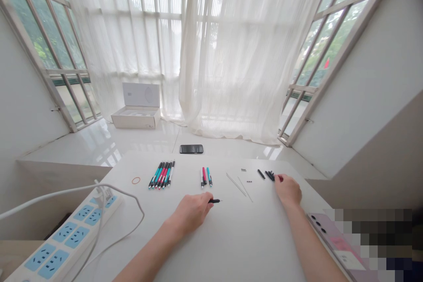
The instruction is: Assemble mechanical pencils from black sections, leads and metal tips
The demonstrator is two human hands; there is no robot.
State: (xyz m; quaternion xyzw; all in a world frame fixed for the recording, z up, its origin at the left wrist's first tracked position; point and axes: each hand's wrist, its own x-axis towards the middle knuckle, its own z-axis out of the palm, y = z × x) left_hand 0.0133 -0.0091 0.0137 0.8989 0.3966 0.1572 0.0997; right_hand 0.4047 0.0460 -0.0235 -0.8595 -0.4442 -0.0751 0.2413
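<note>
Left grip (191, 213) clenched on black pen part (214, 201); right hand's grip (288, 190) unclear at black pieces (269, 176), near white table edge (312, 187).

The desk (231, 246) has a smooth, matt white top. The pens (161, 175) have glossy plastic barrels, and the thin rods (235, 184) look like bare metal. The black tube (214, 201) and black pieces (269, 176) look like plastic. On the far side, the floor (82, 147) is glossy tile, the phone (191, 149) has a shiny black face, the curtains (228, 53) are sheer white cloth, and the box (135, 114) is matt white card. At near left, the power strip (66, 233) is smooth plastic.
</note>
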